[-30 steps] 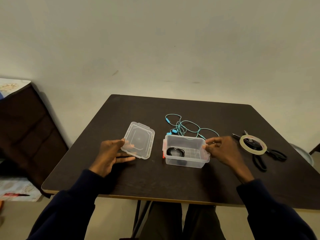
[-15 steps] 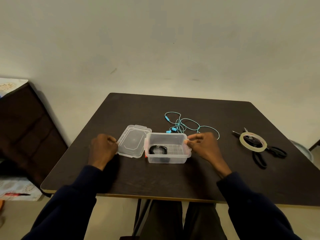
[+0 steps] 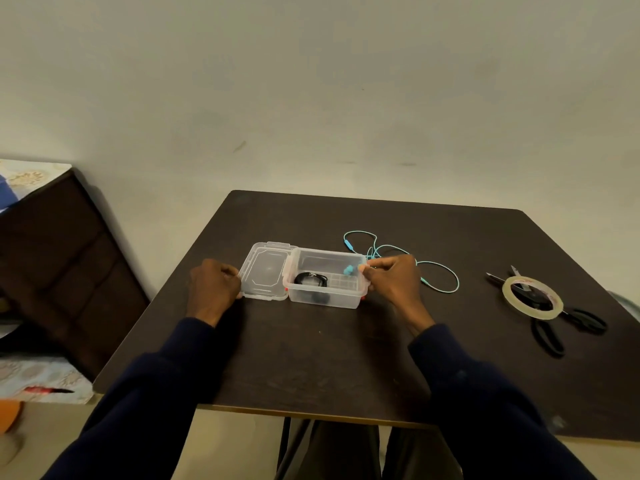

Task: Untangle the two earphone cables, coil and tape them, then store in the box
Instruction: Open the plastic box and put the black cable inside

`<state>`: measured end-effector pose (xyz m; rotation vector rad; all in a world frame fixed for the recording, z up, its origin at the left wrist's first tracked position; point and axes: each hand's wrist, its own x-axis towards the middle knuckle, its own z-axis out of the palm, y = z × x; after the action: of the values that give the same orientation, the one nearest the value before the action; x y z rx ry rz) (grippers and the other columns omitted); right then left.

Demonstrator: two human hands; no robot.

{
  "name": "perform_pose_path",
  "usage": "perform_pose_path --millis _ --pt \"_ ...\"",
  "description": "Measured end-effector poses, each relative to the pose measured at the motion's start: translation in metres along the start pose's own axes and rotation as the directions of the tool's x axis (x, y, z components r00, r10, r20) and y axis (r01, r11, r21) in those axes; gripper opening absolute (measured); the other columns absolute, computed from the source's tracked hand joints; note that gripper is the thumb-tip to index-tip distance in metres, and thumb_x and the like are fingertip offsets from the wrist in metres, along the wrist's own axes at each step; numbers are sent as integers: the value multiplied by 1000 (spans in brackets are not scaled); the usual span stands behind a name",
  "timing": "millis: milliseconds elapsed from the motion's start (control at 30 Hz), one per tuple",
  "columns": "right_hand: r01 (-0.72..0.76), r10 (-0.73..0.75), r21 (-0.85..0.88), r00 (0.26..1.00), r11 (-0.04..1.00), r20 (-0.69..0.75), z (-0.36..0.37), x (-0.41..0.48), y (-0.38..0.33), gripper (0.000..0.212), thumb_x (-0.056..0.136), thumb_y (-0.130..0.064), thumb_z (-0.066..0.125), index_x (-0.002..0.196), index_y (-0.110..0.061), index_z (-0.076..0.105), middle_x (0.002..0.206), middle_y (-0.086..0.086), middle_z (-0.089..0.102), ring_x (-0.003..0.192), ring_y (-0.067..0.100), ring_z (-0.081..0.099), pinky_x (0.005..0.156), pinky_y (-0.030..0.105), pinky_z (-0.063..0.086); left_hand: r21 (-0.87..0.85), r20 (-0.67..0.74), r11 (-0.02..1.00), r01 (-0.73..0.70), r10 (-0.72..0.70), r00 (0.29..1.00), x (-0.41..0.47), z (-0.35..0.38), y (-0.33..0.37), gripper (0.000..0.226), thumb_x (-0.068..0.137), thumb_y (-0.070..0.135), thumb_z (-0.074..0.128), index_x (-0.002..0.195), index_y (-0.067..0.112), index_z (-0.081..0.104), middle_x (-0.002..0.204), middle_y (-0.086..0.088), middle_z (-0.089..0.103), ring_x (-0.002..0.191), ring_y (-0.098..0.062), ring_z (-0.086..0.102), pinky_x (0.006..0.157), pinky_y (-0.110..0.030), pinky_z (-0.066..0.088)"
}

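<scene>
Sits at a dark brown square table (image 3: pixel 346 362), both dark-sleeved arms reaching forward over it.

Pinches the right end rim of a clear rectangular plastic box (image 3: pixel 323 300) with the right hand (image 3: pixel 393 280), thumb and curled fingers closed on that rim.

Sets the left hand (image 3: pixel 213 289) against the left edge of a clear flat plastic lid (image 3: pixel 265 276), fingers curled in tight. Cannot tell whether that edge is truly gripped or only touched.

Flat on the table, its right edge touching the box's left end: the lid. Near the table's middle, open-topped and upright: the box.

Inside the box, toward its left half, on the floor: a black earphone cable (image 3: pixel 310 279), wound into a small coil.

Behind and to the right of the box, on the bare tabletop: a teal earphone cable (image 3: pixel 439 290), sprawled in loose loops, uncoiled, partly hidden behind the right hand.

At the box's right end, just beside the right fingertips: a teal earbud (image 3: pixel 349 270). Cannot tell whether inside the box or only seen through its clear wall.

Well apart, at the table's right side: a roll of clear adhesive tape (image 3: pixel 506 294), lying flat on top of black-handled scissors (image 3: pixel 585 322), blades pointing away and leftward.

Left of the table, against the pale wall: a dark wooden cabinet (image 3: pixel 69 271).
</scene>
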<state>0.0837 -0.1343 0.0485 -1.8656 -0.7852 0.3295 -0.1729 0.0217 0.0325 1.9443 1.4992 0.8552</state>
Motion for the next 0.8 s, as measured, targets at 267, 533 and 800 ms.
perform_pose_path --millis 267,533,800 --pt "40 -37 -51 998 998 59 40 18 -13 8 82 -19 80 87 -12 80 85 4 77 71 16 73 69 42 63 -8 -73 998 59 -59 996 22 -12 -18 25 86 0 56 76 8 78 70 -9 74 68 -26 71 74 -29 51" --pt "25 -23 -102 1000 994 15 45 48 -16 10 79 -22 82 81 -13 81 77 4 76 68 19 73 66 43 63 -35 19 999 -12 13 1000 34 -9 -24 26 87 1 57 87 12 80 79 -8 75 76 -25 71 73 -32 53" --pt "18 -17 -140 1000 990 12 46 61 -15 12 81 -21 80 88 -11 80 84 7 77 71 18 73 68 41 63 -101 27 995 -7 9 1000 53 0 -34 16 88 10 65 93 13 81 86 -1 77 81 -18 72 82 -34 58"
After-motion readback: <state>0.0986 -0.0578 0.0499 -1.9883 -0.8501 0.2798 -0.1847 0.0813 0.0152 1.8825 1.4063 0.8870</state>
